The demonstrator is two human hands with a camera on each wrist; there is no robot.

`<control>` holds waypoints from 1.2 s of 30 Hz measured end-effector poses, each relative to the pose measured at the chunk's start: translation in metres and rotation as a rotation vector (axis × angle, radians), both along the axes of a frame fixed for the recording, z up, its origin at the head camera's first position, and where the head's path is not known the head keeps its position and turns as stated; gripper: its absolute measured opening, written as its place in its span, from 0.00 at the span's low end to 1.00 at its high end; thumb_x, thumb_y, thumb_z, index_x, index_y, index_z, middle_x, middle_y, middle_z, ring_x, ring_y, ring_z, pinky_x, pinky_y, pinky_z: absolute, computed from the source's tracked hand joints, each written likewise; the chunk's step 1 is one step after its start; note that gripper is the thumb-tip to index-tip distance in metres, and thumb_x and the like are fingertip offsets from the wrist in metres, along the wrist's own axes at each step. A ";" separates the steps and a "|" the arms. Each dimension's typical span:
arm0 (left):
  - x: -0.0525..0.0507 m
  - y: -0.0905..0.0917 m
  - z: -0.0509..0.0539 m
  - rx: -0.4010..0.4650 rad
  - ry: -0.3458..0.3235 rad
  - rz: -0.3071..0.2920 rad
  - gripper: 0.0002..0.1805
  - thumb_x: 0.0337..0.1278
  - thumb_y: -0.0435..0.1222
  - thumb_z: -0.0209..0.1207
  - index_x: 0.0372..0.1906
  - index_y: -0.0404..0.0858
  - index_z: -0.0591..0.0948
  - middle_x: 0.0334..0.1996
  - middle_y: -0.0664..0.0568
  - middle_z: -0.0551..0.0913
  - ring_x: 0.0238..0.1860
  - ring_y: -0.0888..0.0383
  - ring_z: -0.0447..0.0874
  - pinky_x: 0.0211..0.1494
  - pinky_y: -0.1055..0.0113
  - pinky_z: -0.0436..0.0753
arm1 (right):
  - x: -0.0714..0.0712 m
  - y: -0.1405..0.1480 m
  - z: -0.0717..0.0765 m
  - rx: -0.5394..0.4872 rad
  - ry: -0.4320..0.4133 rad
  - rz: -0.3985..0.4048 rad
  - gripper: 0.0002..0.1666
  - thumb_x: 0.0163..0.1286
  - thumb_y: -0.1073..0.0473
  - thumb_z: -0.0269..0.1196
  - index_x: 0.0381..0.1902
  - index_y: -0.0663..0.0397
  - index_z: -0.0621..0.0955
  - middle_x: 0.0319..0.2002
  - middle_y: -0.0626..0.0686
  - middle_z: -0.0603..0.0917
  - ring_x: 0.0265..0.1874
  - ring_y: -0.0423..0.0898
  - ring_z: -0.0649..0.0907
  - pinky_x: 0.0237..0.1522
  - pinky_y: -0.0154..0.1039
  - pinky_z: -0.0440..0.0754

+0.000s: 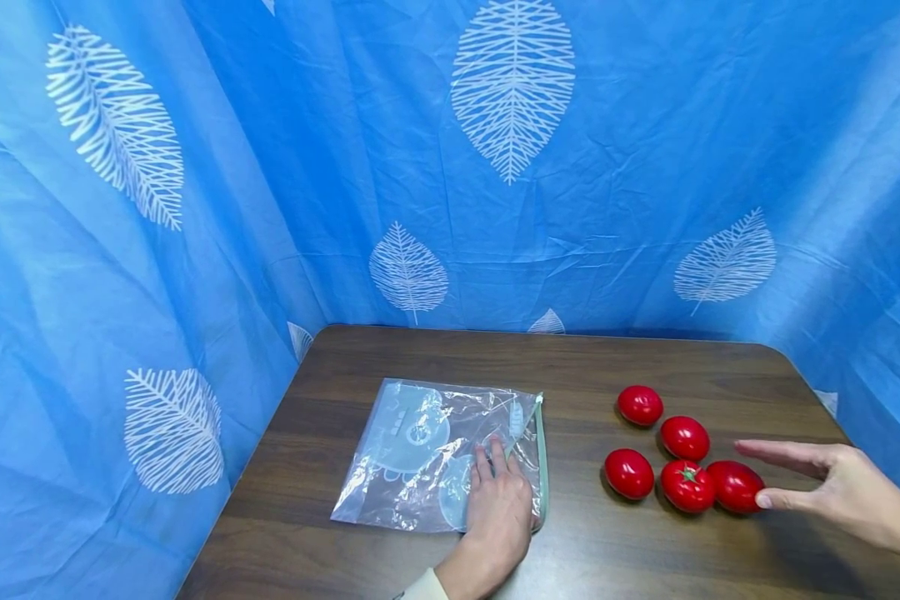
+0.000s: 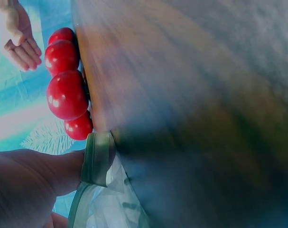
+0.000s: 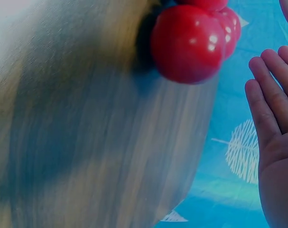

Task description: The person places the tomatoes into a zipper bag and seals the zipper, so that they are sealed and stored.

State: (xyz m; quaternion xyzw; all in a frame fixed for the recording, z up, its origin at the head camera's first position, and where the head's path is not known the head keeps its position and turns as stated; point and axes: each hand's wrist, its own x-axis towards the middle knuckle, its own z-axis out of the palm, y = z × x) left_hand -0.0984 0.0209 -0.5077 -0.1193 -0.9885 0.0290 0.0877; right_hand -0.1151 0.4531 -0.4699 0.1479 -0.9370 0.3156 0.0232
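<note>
My left hand (image 1: 497,508) lies on a clear plastic zip bag (image 1: 420,450) with pale blue printing, its fingers fairly straight. In the left wrist view the thumb (image 2: 68,168) reaches to the bag's green zip edge (image 2: 95,159), which covers its tip. To the right, several glossy red tomatoes (image 1: 640,405) are grouped on the table; one tomato (image 1: 687,487) shows a green stem top. Around the near right side of the rightmost tomato (image 1: 733,487), my right hand (image 1: 843,492) is spread, thumb and fingers apart. Its thumb tip is beside that tomato; contact is unclear.
The brown wooden table (image 1: 570,358) has rounded far corners. A blue curtain (image 1: 607,208) with white leaf prints surrounds it at the back and both sides. A white zip pull (image 1: 539,399) sits at the bag's far right corner.
</note>
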 end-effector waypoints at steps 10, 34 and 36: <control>0.000 0.000 0.001 -0.006 0.003 -0.003 0.57 0.33 0.66 0.84 0.67 0.32 0.84 0.74 0.33 0.78 0.70 0.31 0.82 0.71 0.50 0.85 | 0.001 0.016 -0.015 0.026 -0.047 -0.078 0.34 0.62 0.57 0.83 0.65 0.58 0.87 0.55 0.19 0.82 0.52 0.12 0.76 0.41 0.17 0.78; 0.000 -0.001 -0.002 -0.008 0.004 0.000 0.57 0.32 0.66 0.84 0.67 0.33 0.85 0.73 0.34 0.79 0.70 0.31 0.82 0.70 0.50 0.85 | -0.005 0.019 -0.042 -0.019 -0.264 -0.186 0.45 0.69 0.47 0.79 0.75 0.67 0.78 0.63 0.56 0.90 0.48 0.12 0.74 0.41 0.27 0.87; 0.001 -0.001 -0.001 -0.011 0.003 0.003 0.57 0.33 0.66 0.84 0.68 0.34 0.85 0.73 0.34 0.79 0.70 0.31 0.82 0.70 0.50 0.85 | -0.007 0.018 -0.042 -0.014 -0.280 -0.187 0.47 0.68 0.46 0.79 0.75 0.68 0.77 0.66 0.68 0.86 0.48 0.12 0.74 0.41 0.28 0.88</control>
